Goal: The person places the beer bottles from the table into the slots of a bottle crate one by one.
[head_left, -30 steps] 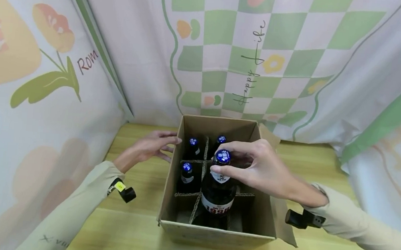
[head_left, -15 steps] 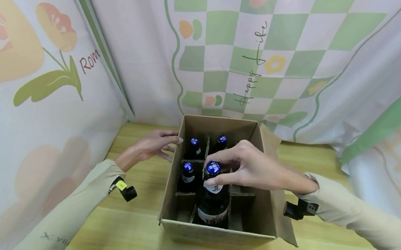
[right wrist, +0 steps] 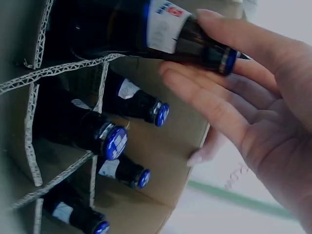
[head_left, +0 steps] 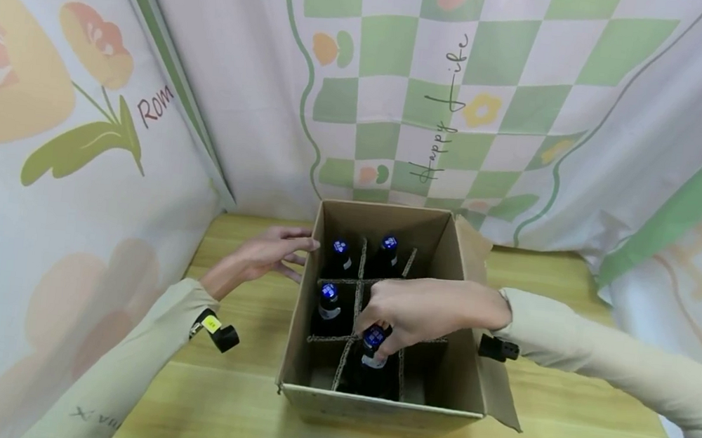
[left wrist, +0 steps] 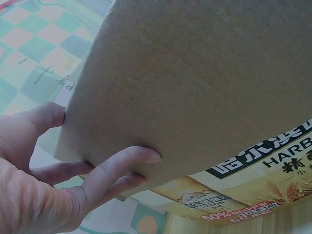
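An opened cardboard box (head_left: 382, 418) with corrugated dividers (head_left: 359, 297) stands on the table. My right hand (head_left: 424, 311) reaches inside, thumb and fingers pinching the neck of a dark, blue-capped beer bottle (head_left: 371, 372). That bottle is upright in the front middle compartment, most of its body below the divider tops. In the right wrist view the same bottle (right wrist: 122, 29) shows a white neck label. My left hand (head_left: 268, 253) lies at the box's left wall, fingers extended; in the left wrist view the fingertips (left wrist: 151, 155) touch the plain outer cardboard (left wrist: 195, 87).
Other capped bottles fill the back left (head_left: 339, 257), back middle (head_left: 388, 251) and middle left (head_left: 328, 308) compartments. Another bottle (right wrist: 114, 141) shows in the right wrist view. A box flap (head_left: 500, 388) hangs out on the right. Patterned curtains (head_left: 261, 97) surround the wooden table (head_left: 212, 403).
My right hand has lowered the bottle into the front middle compartment, moving down and toward the box's front. The left hand has stayed at the box's left wall.
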`<state>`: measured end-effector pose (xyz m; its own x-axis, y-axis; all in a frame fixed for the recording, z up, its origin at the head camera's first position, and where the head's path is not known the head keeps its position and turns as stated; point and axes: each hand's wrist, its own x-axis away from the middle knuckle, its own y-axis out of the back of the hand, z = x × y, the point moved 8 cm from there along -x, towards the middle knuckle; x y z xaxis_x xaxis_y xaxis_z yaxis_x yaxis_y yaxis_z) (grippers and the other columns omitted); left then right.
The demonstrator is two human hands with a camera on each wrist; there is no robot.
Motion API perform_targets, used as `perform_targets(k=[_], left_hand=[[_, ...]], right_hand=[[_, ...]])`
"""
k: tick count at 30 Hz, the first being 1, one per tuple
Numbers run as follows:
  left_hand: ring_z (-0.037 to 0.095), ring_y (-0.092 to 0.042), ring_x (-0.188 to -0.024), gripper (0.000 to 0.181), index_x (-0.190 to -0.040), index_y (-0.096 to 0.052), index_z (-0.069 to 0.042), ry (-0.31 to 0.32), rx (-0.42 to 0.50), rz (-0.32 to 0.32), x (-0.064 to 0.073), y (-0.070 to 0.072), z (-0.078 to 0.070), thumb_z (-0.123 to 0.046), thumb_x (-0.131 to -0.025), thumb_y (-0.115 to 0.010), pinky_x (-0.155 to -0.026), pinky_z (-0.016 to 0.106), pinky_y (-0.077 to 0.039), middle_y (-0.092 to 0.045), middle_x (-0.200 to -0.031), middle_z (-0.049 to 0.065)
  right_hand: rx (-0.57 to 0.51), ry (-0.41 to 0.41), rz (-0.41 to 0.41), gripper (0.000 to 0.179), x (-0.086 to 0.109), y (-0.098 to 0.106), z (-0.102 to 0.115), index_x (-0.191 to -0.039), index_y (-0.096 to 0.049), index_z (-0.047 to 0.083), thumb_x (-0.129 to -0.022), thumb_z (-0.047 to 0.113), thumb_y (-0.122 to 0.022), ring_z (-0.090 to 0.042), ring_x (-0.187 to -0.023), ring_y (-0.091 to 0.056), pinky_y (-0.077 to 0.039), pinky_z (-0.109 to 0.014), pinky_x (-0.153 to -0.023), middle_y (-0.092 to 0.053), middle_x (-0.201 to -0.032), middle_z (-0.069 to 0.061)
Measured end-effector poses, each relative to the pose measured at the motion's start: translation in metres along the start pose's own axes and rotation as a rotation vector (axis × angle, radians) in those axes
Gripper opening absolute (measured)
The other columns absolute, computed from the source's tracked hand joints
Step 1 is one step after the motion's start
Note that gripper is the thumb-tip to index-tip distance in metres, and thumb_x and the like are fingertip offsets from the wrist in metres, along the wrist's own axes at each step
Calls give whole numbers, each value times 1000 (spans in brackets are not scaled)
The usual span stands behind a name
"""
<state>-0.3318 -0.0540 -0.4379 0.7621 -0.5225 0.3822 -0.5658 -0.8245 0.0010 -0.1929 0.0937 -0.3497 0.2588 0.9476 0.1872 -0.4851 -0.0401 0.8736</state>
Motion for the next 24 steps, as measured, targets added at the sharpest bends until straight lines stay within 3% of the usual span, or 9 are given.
perform_targets(k=[2,6,8,11,15,17,20,22,24], left_hand=[[47,-50,-139,67,-163,-24,2,0,3,0,0,0,0,-17,-107,-57,-88,39,-68,-42,-161,25],[46,-52,-137,68,-163,-25,2,1,-1,-5,0,1,1,-17,-106,-58,-88,40,-68,-43,-159,26],[45,-53,-136,69,-163,-26,2,1,-11,-5,-1,1,1,-18,-106,-59,-88,40,-67,-44,-159,25],[44,-53,-135,69,-163,-26,1,5,-15,-6,-1,0,1,-19,-106,-59,-89,40,-67,-44,-159,24],[44,-53,-135,69,-163,-26,1,0,-9,-4,-2,0,-1,-19,-106,-59,-88,40,-68,-44,-159,24],[44,-53,-136,68,-163,-27,0,-1,-5,-7,-2,0,-2,-19,-106,-59,-87,39,-68,-44,-159,24],[44,-52,-136,67,-163,-28,0,2,-5,-11,-1,-1,-2,-18,-106,-58,-87,39,-68,-45,-159,23],[43,-53,-136,66,-163,-28,0,6,-11,-18,0,-1,-1,-18,-106,-58,-87,39,-68,-45,-159,23],[43,-53,-135,66,-162,-29,1,8,-15,-25,1,-1,1,-18,-106,-57,-87,38,-68,-45,-159,24]], right_hand=[[88,-21,50,21,-6,-6,1,-83,-68,17,-92,30,-82,5,-62,-34,-29,-12,-54,-42,-66,18],[252,-70,150,29,-18,-20,1,-72,-64,21,-88,32,-86,-1,-63,-36,-31,-14,-55,-47,-65,17],[297,-103,202,38,-25,-28,0,-64,-58,21,-86,29,-87,-3,-61,-33,-29,-15,-53,-42,-63,16],[302,-154,281,54,-31,-38,-1,-56,-43,21,-85,27,-88,-3,-56,-27,-25,-15,-50,-28,-60,14],[233,-191,325,58,-34,-39,-4,-55,-39,17,-84,27,-89,-4,-56,-26,-25,-15,-50,-27,-59,12],[191,-196,297,41,-33,-32,-6,-61,-57,16,-85,26,-88,0,-60,-38,-35,-12,-54,-46,-63,15],[144,-205,236,14,-30,-21,-10,-90,-77,14,-89,25,-85,0,-76,-60,-52,-13,-68,-71,-83,12],[146,-211,181,22,-28,-14,-13,-112,-79,15,-93,27,-81,-2,-92,-69,-60,-17,-80,-79,-102,7],[149,-224,148,25,-26,-9,-15,-119,-77,16,-96,28,-78,-4,-96,-71,-62,-20,-84,-79,-106,6]])
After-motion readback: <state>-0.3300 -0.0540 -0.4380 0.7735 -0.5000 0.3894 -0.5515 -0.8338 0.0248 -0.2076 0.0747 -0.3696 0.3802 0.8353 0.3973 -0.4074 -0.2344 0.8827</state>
